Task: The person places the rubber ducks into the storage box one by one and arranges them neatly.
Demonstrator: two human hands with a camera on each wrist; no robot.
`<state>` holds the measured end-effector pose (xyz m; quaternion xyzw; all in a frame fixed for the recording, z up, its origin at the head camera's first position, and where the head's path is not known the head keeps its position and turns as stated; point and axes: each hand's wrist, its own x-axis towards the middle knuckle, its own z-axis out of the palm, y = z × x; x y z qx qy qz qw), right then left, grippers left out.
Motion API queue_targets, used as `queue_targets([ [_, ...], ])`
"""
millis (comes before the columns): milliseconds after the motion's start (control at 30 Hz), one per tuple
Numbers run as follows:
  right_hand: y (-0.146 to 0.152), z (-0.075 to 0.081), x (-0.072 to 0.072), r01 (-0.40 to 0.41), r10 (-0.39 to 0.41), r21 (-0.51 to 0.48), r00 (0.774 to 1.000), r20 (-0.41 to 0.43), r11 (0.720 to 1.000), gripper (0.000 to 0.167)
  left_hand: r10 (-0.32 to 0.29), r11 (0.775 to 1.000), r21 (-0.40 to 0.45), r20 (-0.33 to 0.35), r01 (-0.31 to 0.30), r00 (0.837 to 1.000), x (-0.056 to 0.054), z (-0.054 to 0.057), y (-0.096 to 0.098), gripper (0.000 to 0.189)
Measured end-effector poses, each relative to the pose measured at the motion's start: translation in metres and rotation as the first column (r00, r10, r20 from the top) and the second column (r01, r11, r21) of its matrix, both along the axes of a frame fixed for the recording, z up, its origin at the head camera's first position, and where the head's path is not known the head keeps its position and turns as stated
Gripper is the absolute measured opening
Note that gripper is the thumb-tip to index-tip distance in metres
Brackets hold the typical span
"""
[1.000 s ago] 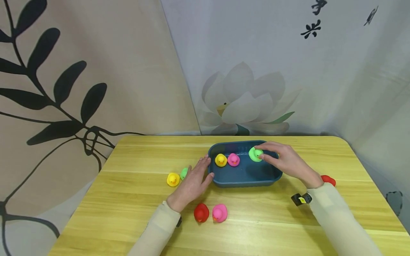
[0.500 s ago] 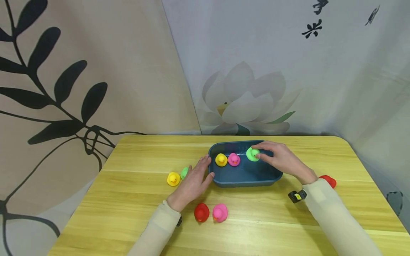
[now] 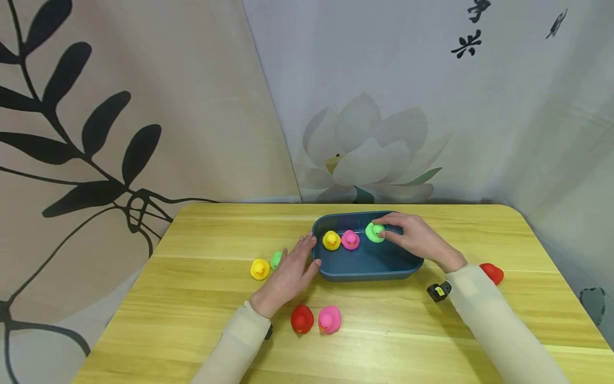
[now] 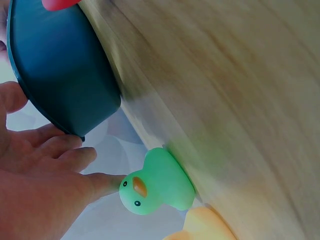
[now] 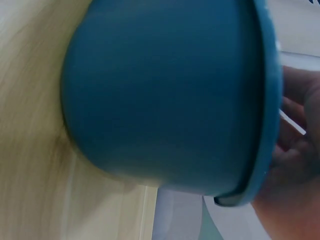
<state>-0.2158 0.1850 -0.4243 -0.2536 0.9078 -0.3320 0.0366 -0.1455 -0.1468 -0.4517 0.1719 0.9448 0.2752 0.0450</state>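
Right hand (image 3: 418,238) pinches green duck (image 3: 372,232) (head view only) | left hand (image 3: 289,269), straight-fingered, touches tub (image 3: 366,265)

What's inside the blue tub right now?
A yellow duck and a pink duck sit in the blue tub. The right hand pinches a green duck in or just over it, covering part of its right side; what's beneath is hidden.

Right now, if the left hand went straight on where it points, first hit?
The blue tray, at its left end. The left hand has fingertips at that end, seemingly touching, so contact would likely be immediate; depth is hard to judge.
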Motion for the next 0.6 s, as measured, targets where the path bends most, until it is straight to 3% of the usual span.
queue_targets([
  [600,-0.008,-0.012,-0.015,-0.024,0.024,0.042,1.000,0.007,0.999,0.033,-0.004,1.000,0.001,-0.007,0.004,1.000,0.000,-0.001,-0.001,0.064],
])
